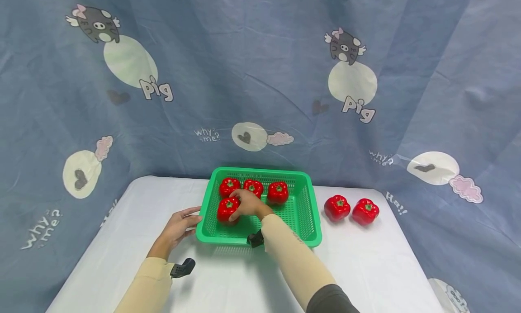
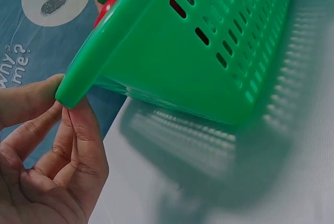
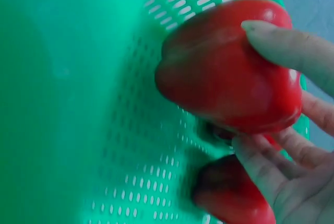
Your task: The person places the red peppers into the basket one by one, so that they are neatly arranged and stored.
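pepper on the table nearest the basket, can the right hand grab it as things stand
Probably not: the right hand holds another pepper inside the green basket, whose rim lies between. Nothing covers the outside pepper, so an empty hand could likely take it.
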Demonstrator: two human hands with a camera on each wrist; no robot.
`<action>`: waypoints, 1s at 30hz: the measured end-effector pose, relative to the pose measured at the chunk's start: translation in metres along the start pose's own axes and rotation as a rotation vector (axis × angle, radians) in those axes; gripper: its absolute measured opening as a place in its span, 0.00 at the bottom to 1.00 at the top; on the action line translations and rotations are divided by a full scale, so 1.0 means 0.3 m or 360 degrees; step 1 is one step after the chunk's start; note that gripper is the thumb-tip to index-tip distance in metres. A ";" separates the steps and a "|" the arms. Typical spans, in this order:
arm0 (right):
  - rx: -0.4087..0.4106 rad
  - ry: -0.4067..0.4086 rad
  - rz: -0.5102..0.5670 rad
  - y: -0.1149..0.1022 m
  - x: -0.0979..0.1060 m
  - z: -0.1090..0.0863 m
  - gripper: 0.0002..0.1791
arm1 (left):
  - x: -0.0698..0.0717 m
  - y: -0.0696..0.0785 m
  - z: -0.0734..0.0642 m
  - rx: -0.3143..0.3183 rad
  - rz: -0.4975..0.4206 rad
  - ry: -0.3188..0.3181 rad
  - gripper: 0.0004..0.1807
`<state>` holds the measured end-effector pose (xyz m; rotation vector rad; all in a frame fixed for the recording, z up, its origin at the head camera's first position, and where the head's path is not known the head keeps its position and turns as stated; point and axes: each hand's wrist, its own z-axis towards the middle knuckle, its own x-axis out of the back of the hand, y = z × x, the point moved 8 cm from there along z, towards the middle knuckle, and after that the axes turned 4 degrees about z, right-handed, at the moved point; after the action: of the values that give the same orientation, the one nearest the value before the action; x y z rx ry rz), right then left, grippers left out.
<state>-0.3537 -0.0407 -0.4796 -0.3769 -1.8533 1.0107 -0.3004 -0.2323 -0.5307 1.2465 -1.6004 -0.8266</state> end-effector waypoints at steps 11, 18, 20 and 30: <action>-0.0132 0.0036 -0.0104 0.003 -0.046 0.032 0.40 | -0.001 0.002 -0.005 0.0003 -0.0054 -0.0019 0.29; -0.0150 0.0088 -0.0111 0.010 -0.055 0.046 0.41 | 0.001 0.009 -0.007 -0.0006 -0.0059 -0.0025 0.29; -0.0152 0.0089 -0.0110 0.009 -0.056 0.045 0.41 | 0.000 0.010 -0.008 -0.0006 -0.0056 -0.0027 0.29; -0.0157 0.0094 -0.0078 0.016 -0.061 0.032 0.40 | 0.000 0.006 -0.006 -0.0006 -0.0051 -0.0024 0.29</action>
<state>-0.3536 -0.0540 -0.4964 -0.4136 -1.8550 0.8681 -0.2993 -0.2318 -0.5285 1.2689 -1.5940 -0.8603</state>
